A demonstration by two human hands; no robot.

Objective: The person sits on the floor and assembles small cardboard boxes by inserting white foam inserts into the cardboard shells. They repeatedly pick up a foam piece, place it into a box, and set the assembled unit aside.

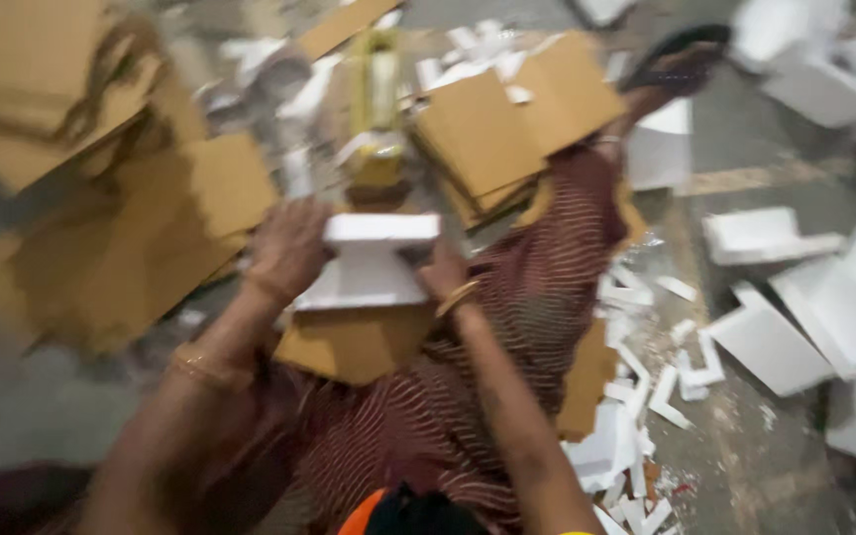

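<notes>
Fingers of the left hand [287, 248] and right hand [443, 275] close on opposite ends of the foam block [369, 260], holding it level above the lap, centre of scene. The floor [745, 446] at right is strewn with foam scraps [770, 342]; little open room there. Cardboard sheets [131, 228] crowd the left, a cardboard stack [507, 129] lies far centre. A yellow object [376, 99], blurred, stands just beyond the block

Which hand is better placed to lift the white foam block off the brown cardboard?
Probably the left hand: it wraps the side of the white foam block, while the right hand only touches its lower corner.
</notes>
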